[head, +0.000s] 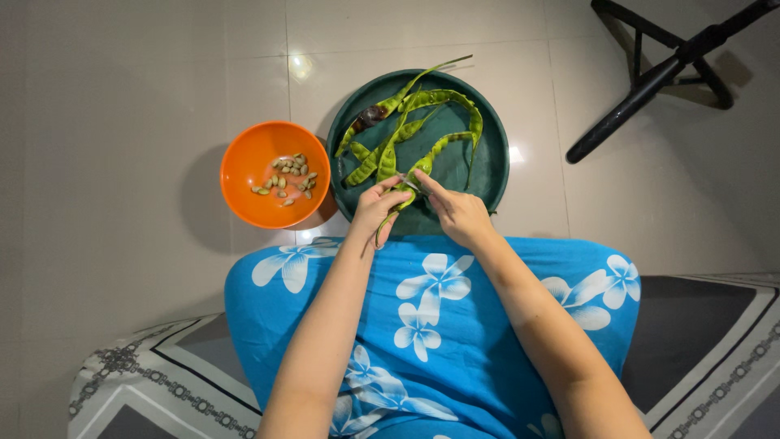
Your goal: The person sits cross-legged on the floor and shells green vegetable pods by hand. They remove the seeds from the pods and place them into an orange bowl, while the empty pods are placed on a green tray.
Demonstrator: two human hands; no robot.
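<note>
Here, seen from above, a seated person shells long green bean pods over a dark green tray [494,175] on the tiled floor. The left hand [376,207] is closed around one bean pod [400,197], its tail hanging below the fingers. The right hand [457,213] pinches narrowly at the pod's upper end, apparently with a small blade, though that is hard to tell. More pods [406,130] lie on the tray just beyond. An orange bowl [244,167] holding shelled beans [286,177] sits left of the tray. Freeing a bean seems to call for a careful, small pull.
</note>
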